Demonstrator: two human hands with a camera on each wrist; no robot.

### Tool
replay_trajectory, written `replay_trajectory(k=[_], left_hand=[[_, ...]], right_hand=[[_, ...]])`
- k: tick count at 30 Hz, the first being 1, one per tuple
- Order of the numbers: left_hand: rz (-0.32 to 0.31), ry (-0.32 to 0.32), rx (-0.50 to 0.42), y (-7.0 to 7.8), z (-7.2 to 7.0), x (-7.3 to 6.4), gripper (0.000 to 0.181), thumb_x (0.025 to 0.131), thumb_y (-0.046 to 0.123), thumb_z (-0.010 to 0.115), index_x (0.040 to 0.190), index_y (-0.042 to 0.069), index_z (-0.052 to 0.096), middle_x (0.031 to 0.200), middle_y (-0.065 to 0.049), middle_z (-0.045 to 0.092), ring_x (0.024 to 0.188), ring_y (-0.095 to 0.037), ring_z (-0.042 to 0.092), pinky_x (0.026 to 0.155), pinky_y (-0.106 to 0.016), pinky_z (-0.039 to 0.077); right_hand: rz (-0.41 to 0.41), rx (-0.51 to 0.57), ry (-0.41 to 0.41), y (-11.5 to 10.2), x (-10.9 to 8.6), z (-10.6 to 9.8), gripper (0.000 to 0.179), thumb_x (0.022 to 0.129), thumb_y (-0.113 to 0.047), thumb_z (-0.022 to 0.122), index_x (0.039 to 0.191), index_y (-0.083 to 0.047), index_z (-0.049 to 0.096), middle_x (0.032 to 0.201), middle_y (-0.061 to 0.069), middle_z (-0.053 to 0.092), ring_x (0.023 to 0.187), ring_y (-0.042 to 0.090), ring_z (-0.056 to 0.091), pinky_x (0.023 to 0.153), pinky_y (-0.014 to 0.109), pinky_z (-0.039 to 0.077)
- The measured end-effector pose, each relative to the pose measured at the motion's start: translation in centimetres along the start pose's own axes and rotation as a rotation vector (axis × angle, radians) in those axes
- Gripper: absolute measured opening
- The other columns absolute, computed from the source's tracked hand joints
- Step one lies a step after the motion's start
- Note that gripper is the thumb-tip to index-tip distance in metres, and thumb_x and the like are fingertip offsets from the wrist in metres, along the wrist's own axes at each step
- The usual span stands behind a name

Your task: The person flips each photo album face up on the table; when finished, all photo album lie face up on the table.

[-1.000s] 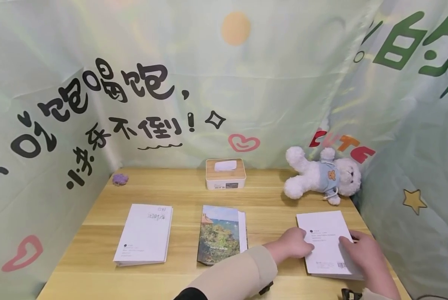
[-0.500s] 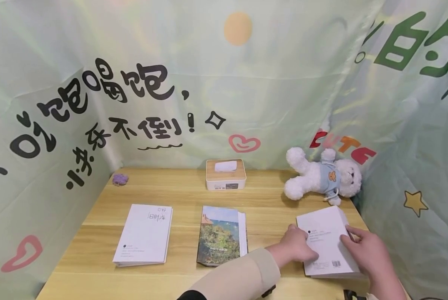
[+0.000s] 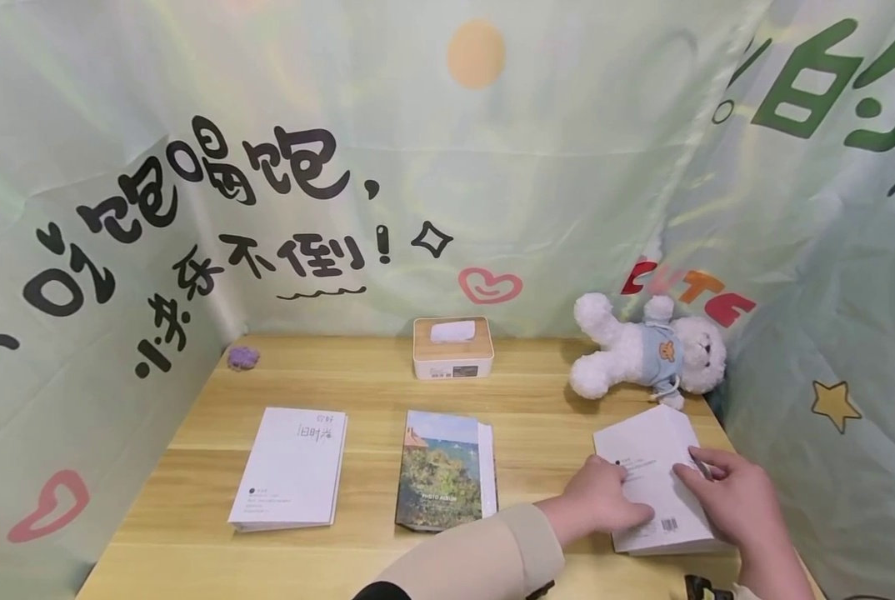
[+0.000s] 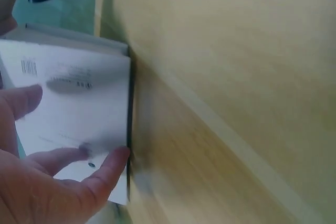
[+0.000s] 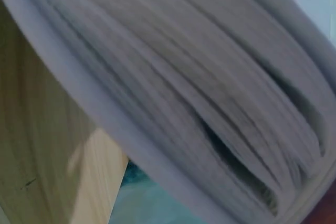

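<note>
A white photo album (image 3: 657,446) lies at the right of the table, its barcoded back cover upward and its right side raised. My right hand (image 3: 736,496) grips that side, thumb on the cover, the other fingers partly hidden behind it. The left hand (image 3: 601,498) rests on the album's left part with spread fingers. In the left wrist view, one fingertip of the left hand (image 4: 52,187) reaches the cover's edge while the others touch the cover. The right wrist view is filled by the album's thick page block (image 5: 184,82), with gaps between pages; no hand shows clearly there.
A landscape-covered photo album (image 3: 440,475) lies mid-table, partly near the left sleeve (image 3: 470,558). Another white album (image 3: 290,467) lies at the left. Along the back are a tissue box (image 3: 453,354), a plush bear (image 3: 642,350) and a small purple object (image 3: 243,358). Fabric walls enclose the table.
The white album's right side has risen from lying flat, so it now tilts and shows its side. My right hand rose slightly with it; the left thumb slid lower on the cover.
</note>
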State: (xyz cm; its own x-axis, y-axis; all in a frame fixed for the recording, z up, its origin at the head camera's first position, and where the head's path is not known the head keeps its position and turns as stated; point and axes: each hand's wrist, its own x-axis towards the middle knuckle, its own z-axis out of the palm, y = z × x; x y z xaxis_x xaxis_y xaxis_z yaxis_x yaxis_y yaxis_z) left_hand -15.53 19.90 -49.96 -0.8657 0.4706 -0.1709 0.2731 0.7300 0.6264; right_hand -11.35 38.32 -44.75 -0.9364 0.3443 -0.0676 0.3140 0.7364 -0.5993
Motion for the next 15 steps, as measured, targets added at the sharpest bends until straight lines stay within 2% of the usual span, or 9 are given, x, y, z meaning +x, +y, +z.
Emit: replay_trajectory(k=[3, 6, 10, 12, 15], left_hand=[[0.013, 0.014, -0.032, 0.3, 0.2, -0.2, 0.056, 0.091, 0.054, 0.076, 0.133, 0.017, 0.075, 0.115, 0.005, 0.067, 0.104, -0.003, 0.057, 0.089, -0.015, 0.048], [0.020, 0.026, -0.102, 0.7, 0.0, -0.3, 0.058, 0.095, 0.056, 0.071, 0.136, 0.015, 0.073, 0.123, 0.004, 0.070, 0.115, -0.003, 0.058, 0.095, -0.016, 0.048], [-0.004, 0.055, -0.196, 1.4, -0.3, -0.5, 0.057, 0.096, 0.056, 0.070, 0.137, 0.016, 0.072, 0.125, 0.006, 0.072, 0.118, -0.002, 0.060, 0.098, -0.019, 0.049], [-0.018, 0.079, -0.234, 1.7, -0.4, -0.6, 0.055, 0.096, 0.055, 0.071, 0.136, 0.018, 0.072, 0.124, 0.007, 0.072, 0.117, -0.003, 0.062, 0.097, -0.020, 0.051], [-0.024, 0.109, -0.269, 2.2, -0.6, -0.7, 0.053, 0.096, 0.053, 0.072, 0.137, 0.021, 0.071, 0.126, 0.009, 0.072, 0.117, -0.003, 0.063, 0.097, -0.021, 0.051]], right_hand=[[-0.001, 0.015, -0.002, -0.1, -0.2, -0.3, 0.065, 0.098, -0.039, 0.076, 0.133, 0.014, 0.065, 0.137, 0.036, 0.061, 0.123, 0.054, 0.060, 0.093, 0.060, 0.055], [0.017, 0.029, 0.010, -0.2, -0.2, -0.5, 0.062, 0.100, -0.041, 0.073, 0.130, 0.013, 0.067, 0.134, 0.034, 0.064, 0.119, 0.051, 0.063, 0.081, 0.042, 0.060], [0.015, 0.033, 0.036, -0.2, -0.2, -0.8, 0.046, 0.104, -0.026, 0.067, 0.129, 0.012, 0.068, 0.123, 0.032, 0.070, 0.100, 0.038, 0.068, 0.064, 0.025, 0.050], [0.007, 0.032, 0.039, -0.1, -0.2, -0.9, 0.039, 0.104, -0.017, 0.064, 0.130, 0.013, 0.067, 0.118, 0.033, 0.071, 0.096, 0.034, 0.067, 0.062, 0.024, 0.050], [0.008, 0.052, 0.022, 0.1, -0.1, -1.1, 0.038, 0.104, -0.010, 0.063, 0.133, 0.014, 0.064, 0.118, 0.034, 0.070, 0.097, 0.035, 0.067, 0.061, 0.024, 0.050]])
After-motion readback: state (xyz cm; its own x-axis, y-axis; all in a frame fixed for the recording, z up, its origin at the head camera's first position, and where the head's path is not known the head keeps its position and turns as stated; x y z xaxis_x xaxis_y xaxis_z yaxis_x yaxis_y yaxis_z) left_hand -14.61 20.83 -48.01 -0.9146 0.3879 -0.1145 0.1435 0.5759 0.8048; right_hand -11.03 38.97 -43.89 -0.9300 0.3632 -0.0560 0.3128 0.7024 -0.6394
